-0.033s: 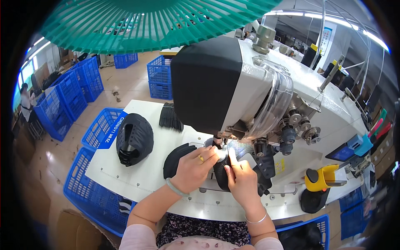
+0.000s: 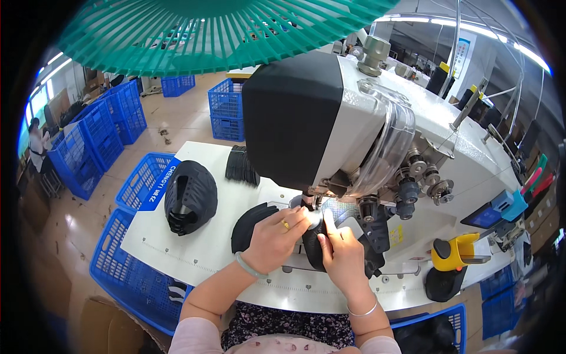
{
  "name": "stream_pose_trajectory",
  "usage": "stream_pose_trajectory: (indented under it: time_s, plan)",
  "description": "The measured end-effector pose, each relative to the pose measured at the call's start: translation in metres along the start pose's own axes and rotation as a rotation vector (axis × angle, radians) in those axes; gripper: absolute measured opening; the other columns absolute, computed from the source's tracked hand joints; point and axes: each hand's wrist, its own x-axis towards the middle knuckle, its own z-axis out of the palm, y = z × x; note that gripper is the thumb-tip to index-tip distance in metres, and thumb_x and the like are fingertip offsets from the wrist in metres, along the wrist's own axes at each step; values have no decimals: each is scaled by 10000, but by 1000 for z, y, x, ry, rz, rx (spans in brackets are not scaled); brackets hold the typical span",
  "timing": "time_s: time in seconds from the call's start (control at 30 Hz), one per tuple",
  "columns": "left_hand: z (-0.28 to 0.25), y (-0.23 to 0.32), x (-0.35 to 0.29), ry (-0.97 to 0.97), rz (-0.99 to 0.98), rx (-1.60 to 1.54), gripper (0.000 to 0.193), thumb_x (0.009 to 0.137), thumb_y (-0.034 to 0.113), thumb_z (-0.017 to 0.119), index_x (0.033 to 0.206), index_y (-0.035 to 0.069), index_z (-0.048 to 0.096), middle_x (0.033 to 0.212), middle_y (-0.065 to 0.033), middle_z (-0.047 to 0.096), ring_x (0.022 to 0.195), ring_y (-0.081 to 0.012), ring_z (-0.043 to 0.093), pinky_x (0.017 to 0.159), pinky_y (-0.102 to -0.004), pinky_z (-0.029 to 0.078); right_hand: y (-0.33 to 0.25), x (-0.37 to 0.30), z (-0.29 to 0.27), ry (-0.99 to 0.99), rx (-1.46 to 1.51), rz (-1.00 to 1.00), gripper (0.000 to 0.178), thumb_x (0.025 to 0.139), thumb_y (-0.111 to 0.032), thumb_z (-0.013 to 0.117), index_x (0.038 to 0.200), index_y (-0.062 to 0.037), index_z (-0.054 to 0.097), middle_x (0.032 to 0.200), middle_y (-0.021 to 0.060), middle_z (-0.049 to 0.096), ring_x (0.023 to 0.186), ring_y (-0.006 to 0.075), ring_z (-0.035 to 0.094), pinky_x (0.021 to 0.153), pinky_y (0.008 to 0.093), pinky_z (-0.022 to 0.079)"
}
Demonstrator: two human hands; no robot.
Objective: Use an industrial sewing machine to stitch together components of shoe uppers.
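A black shoe upper (image 2: 314, 246) lies under the needle area (image 2: 316, 202) of a sewing machine (image 2: 348, 112), with a bright light on the spot. My left hand (image 2: 277, 236), wearing a yellow ring, presses its closed fingertips on the upper's left edge. On the other side my right hand (image 2: 342, 253) pinches the upper between thumb and fingers, its index finger pointing toward the needle. Dark perforated material (image 2: 377, 233) shows beyond the right hand; whether it belongs to the same upper I cannot tell. My fingers partly hide the stitching point.
Left on the white table (image 2: 147, 236) sit nested black shoe uppers (image 2: 191, 197), a stack of black strips (image 2: 240, 166) and curved black pieces (image 2: 252, 227). A yellow-handled tool (image 2: 454, 252) stands at right. Blue crates (image 2: 130, 277) flank the table; a green fan guard (image 2: 224, 41) hangs overhead.
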Motion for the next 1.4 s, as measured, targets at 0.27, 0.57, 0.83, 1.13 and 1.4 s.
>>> stream_pose_trajectory:
  time_s: [0.27, 0.57, 0.83, 1.13, 1.4]
  plan:
    - [-1, -7, 3, -27, -24, -80, 265, 702, -36, 616, 961, 6, 649, 1045, -85, 626, 937, -261, 655, 776, -327, 565, -2, 4, 3, 72, 93, -6, 439, 861, -109, 650, 1285, -41, 559, 769, 131, 538, 632, 274, 561, 574, 367, 472]
    - [1, -20, 1, -6, -11, -122, 251, 709, -33, 653, 949, 32, 685, 994, -86, 662, 882, -266, 681, 759, -336, 574, 5, 5, -3, 22, 205, 9, 396, 885, -54, 613, 1277, -36, 562, 709, 168, 551, 585, 312, 530, 563, 377, 433]
    - [5, -15, 4, 59, -156, -184, 207, 738, 59, 711, 941, 95, 690, 937, -41, 673, 809, -188, 684, 666, -286, 555, -1, 7, -4, -19, 155, 68, 153, 902, -74, 590, 1027, 3, 632, 722, 195, 577, 628, 368, 567, 564, 415, 442]
    - [2, -12, 3, 55, 1, -79, 252, 681, -40, 674, 914, 53, 696, 981, -88, 686, 882, -269, 692, 749, -333, 588, -3, 7, -1, -3, 120, 85, 133, 902, -79, 587, 986, 15, 629, 708, 194, 569, 620, 371, 566, 556, 426, 439]
    - [3, -29, 6, 5, 73, -75, 242, 737, 1, 614, 972, 47, 654, 1060, -55, 656, 982, -227, 667, 792, -346, 569, -11, 11, 2, -5, 98, 87, 277, 905, -83, 578, 1166, 5, 604, 711, 201, 573, 625, 370, 570, 564, 428, 445]
